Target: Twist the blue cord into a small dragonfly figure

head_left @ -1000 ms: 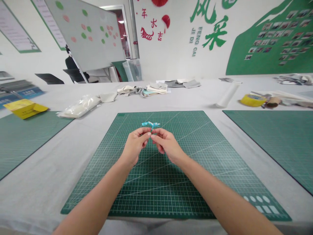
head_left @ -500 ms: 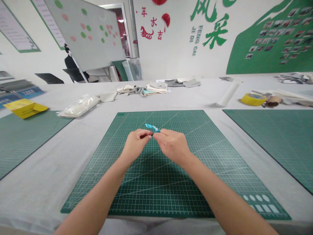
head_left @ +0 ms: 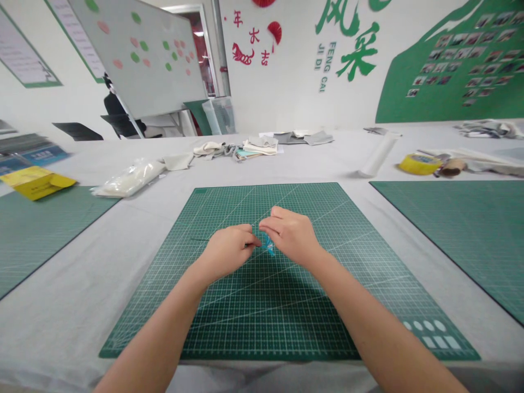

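A small bright-blue piece with a white pattern (head_left: 269, 245), perhaps a fabric strip, hangs below the fingertips of my right hand (head_left: 289, 232), which is pinched closed on it. My left hand (head_left: 231, 248) is closed too, thumb and forefinger pressed together just left of the blue piece. Out of its far side sticks a thin dark strand (head_left: 200, 238), a cord or a wire. Whether the strand joins the blue piece is hidden by my fingers. Both hands are above the green gridded cutting mat (head_left: 245, 333), casting a shadow on it.
More cutting mats lie left (head_left: 53, 245) and right (head_left: 462, 229) on the grey-covered table. Farther back are a clear plastic bag (head_left: 129, 179), a yellow folded card (head_left: 36, 182), cloth pieces (head_left: 262, 144), a white roll (head_left: 379, 155) and a yellow tape roll (head_left: 420, 164).
The blue piece has swung from pointing up and left to hanging below my right fingers. My left hand has turned over and moved slightly down, and the dark strand now shows beside it.
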The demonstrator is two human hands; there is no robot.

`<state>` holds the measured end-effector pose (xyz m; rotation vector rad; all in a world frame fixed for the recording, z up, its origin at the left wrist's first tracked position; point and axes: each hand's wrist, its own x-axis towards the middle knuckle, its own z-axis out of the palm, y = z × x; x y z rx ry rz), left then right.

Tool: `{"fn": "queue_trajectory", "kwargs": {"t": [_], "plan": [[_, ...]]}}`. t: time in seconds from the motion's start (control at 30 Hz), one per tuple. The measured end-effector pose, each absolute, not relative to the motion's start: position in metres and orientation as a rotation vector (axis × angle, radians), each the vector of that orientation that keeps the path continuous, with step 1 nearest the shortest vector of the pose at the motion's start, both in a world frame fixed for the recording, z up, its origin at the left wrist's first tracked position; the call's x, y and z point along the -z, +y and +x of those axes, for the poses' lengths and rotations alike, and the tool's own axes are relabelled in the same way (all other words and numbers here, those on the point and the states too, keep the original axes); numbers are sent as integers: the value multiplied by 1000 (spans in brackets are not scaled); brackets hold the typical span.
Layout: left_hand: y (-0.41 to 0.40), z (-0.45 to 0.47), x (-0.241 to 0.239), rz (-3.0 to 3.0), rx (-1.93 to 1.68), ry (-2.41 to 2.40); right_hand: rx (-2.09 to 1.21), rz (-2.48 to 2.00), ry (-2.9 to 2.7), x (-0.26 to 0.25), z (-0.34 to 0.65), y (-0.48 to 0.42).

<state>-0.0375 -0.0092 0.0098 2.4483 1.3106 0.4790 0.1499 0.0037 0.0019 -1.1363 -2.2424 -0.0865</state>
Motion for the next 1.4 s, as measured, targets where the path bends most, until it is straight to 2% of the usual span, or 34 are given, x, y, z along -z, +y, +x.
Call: {"fn": "queue_trajectory", "kwargs": {"t": [0.27,0.4,0.57,0.73,1.07,1.4], "plan": [[-16,-37,-21,2437,-465,1013,-585,-1141,-2032,0,163,24],[-15,-39,-24,2302,-649,939,-923,-1191,-1834,13,166,35],[-10,-43,-26,2111,-927,1041,-1163,-1167,-1643,19,164,37],[-5,-44,-25,1898,-1143,1189,-1284,-1211,-1500,14,159,30],[3,-46,-18,1423,-1238,1338,-1308,-1250,-1572,5,153,21],[8,-50,-12,1537,-1180,1486,-1277,-1006,-1803,-14,155,7]]}}
